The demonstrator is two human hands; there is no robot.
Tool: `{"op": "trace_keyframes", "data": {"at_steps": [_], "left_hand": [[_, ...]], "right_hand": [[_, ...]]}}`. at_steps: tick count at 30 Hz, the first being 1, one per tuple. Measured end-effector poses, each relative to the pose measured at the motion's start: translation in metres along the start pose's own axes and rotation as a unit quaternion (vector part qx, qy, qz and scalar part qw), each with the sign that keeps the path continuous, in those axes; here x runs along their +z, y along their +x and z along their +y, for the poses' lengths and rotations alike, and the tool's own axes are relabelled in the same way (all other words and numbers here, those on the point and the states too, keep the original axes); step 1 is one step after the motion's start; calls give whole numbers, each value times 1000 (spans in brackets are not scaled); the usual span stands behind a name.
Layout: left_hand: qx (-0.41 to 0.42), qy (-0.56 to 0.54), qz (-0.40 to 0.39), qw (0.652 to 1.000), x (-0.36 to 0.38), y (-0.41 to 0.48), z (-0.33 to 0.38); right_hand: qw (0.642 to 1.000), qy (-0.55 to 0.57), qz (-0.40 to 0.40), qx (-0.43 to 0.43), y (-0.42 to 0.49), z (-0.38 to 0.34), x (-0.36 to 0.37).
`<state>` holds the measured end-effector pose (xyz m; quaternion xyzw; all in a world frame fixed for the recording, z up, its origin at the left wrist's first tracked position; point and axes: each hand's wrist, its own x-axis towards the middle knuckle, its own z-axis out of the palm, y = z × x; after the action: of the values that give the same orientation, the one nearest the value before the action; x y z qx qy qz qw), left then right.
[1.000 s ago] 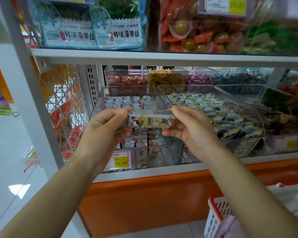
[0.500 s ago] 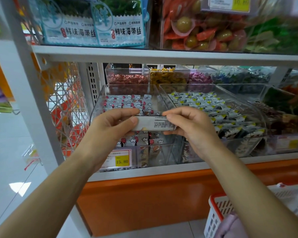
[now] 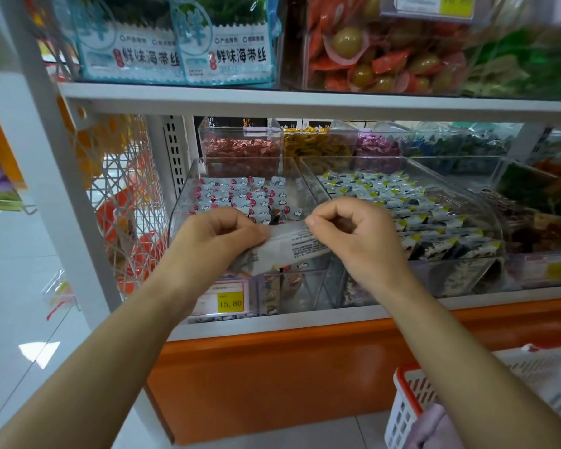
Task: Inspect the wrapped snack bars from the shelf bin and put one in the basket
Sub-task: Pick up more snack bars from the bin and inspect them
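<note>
I hold one wrapped snack bar point(image 3: 289, 247) between both hands in front of the clear shelf bin point(image 3: 188, 186). Its white back with small black print faces me, and it is tilted down to the left. My left hand point(image 3: 214, 241) grips its left end and my right hand point(image 3: 350, 234) pinches its upper right end. More bars point(image 3: 240, 196) with red and white cloud wrappers lie in the bin behind. The white basket point(image 3: 405, 403) with a red rim stands at the lower right, below my right forearm.
A second clear bin point(image 3: 467, 202) of black, white and yellow wrapped snacks sits to the right. A yellow price tag point(image 3: 230, 303) reads 15.80. The upper shelf point(image 3: 305, 102) hangs just above. An orange base panel point(image 3: 272, 377) runs below, and a wire rack point(image 3: 120, 202) stands left.
The bar was turned over from its printed cartoon front to its white text back, then tilted down to the left. Both hands stayed on its ends and curled tighter.
</note>
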<state>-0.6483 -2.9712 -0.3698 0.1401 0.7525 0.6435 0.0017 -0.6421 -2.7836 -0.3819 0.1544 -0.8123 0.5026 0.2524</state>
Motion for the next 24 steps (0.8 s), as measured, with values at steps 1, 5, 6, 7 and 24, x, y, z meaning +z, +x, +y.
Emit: {"op": "trace_keyframes", "data": {"at_steps": [1, 5, 6, 7, 24], "left_hand": [[-4, 5, -5, 1000, -2, 0, 1], [-3, 57, -2, 998, -11, 3, -2], [3, 63, 2, 998, -11, 4, -3], [10, 63, 3, 998, -11, 4, -3], [47, 90, -55, 993, -10, 3, -5]], "right_hand": [[1000, 2, -4, -2, 0, 0, 0], [1000, 14, -11, 4, 0, 0, -1], [1000, 15, -10, 7, 0, 0, -1], [1000, 16, -6, 9, -1, 0, -1], [934, 253, -135, 214, 7, 6, -21]]}}
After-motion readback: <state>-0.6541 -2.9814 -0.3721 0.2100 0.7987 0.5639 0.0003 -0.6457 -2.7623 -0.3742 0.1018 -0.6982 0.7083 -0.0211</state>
